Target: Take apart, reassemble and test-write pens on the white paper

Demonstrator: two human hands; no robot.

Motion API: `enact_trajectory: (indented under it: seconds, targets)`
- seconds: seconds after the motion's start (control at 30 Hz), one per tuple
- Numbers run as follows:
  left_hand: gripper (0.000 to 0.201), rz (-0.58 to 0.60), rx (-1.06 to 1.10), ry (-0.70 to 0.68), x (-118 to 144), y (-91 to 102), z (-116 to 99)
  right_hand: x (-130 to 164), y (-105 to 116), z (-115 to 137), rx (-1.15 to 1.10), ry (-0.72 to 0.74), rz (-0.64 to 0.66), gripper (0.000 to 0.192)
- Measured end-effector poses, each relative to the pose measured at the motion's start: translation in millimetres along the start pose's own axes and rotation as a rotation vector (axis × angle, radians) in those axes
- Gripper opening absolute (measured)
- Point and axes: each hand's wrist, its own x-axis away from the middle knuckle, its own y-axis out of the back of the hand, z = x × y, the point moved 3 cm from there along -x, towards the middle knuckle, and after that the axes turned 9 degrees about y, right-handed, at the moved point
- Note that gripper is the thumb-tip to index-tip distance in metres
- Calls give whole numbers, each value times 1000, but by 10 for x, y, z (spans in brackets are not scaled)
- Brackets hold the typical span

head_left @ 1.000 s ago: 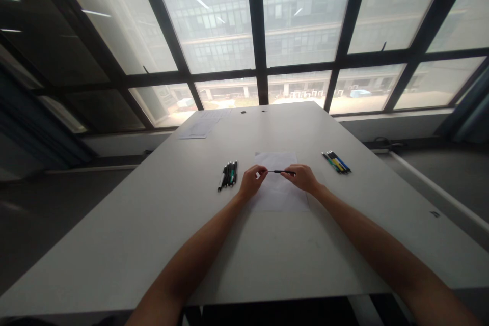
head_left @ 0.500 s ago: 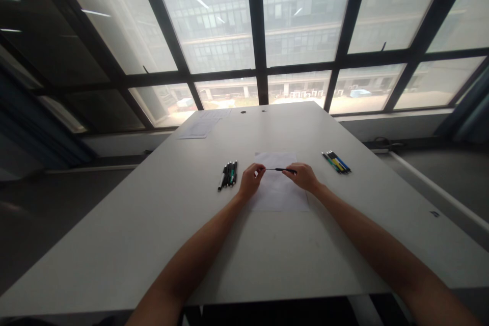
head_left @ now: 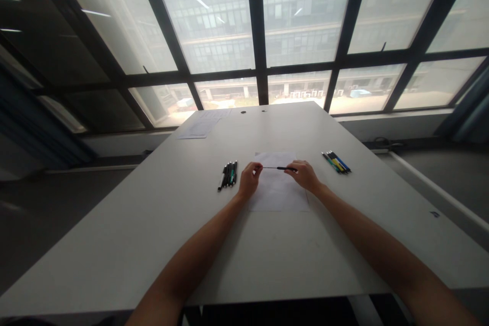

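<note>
Over a white sheet of paper (head_left: 278,194), my left hand (head_left: 249,182) pinches the left end of a thin dark pen refill (head_left: 270,167). The refill runs level to a black pen barrel (head_left: 283,168), which my right hand (head_left: 304,176) grips between thumb and fingers. Refill and barrel lie in one line, the refill's right end meeting the barrel's tip. The far end of the barrel is partly covered by my right fingers. Both hands are closed.
A row of several mostly black pens (head_left: 229,173) lies left of the paper. Several green, yellow and blue pens (head_left: 336,162) lie at the right. Printed sheets (head_left: 198,127) rest near the far left edge of the white table (head_left: 114,260), before the windows.
My left hand has shifted slightly left and my right hand slightly right. A longer stretch of the refill now shows between the left fingers and the barrel.
</note>
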Motion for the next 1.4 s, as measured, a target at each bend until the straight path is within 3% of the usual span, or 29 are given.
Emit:
enact_trajectory:
  seconds: [0.53, 0.87, 1.03, 1.4]
  targets:
    - [13, -64, -28, 19, 5, 33, -10, 29, 26, -143, 19, -95, -85, 9]
    - [11, -73, -28, 19, 3, 23, 0, 90, 31, -234, 234, -288, 99, 16]
    - [11, -60, -22, 9, 4, 16, -9, 91, 18, -220, 327, -278, 255, 20]
    - [13, -32, -18, 5, 7, -4, 2, 113, -40, -254, 336, -238, 263, 25]
